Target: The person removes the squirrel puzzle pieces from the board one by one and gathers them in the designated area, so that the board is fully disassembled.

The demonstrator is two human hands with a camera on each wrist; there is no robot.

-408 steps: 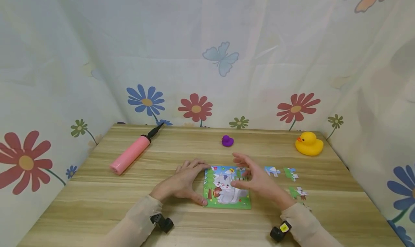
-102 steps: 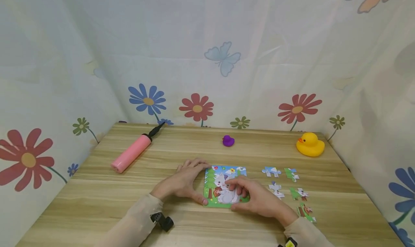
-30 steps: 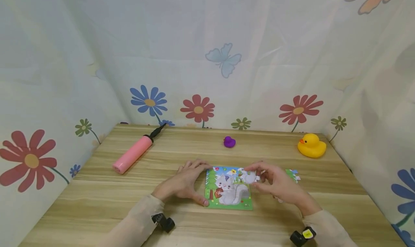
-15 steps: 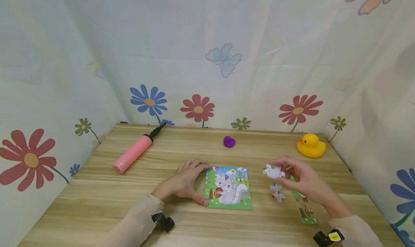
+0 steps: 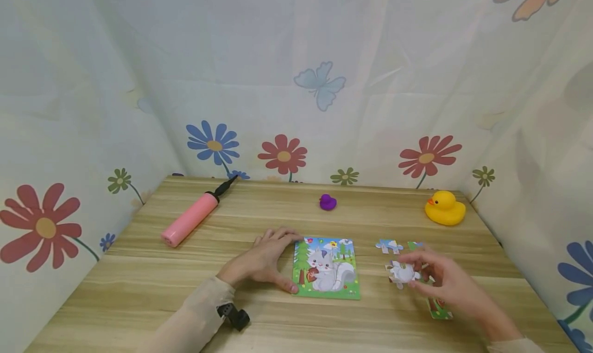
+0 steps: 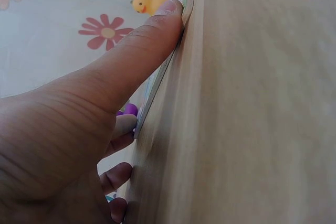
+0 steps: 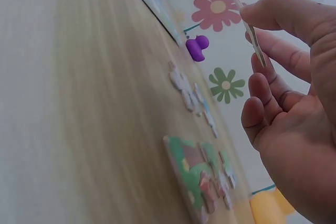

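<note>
A square squirrel puzzle board (image 5: pixel 324 268) lies flat on the table. My left hand (image 5: pixel 261 263) rests at its left side, thumb touching the near left corner and index finger the far left one. In the left wrist view the thumb (image 6: pixel 152 32) lies along the board's edge. To the right, my right hand (image 5: pixel 445 278) pinches a white and grey jigsaw piece (image 5: pixel 404 274) between thumb and fingers, above the table. Loose jigsaw pieces lie under and around it: a blue one (image 5: pixel 388 246), a green one (image 5: pixel 439 309), and others partly hidden by the hand.
On the wooden table (image 5: pixel 231 312), a pink hand pump (image 5: pixel 191 219) with a black nozzle lies at the left. A small purple duck (image 5: pixel 328 202) sits behind the board, and a larger yellow duck (image 5: pixel 446 209) at the back right. Flowered curtain (image 5: pixel 361 111) surrounds the table.
Over the last second, my right hand has carried the pinched piece from the board's right side over to the loose pieces, then nearer me. A loose piece has joined the others since 13.6 s ago. Left hand unmoved.
</note>
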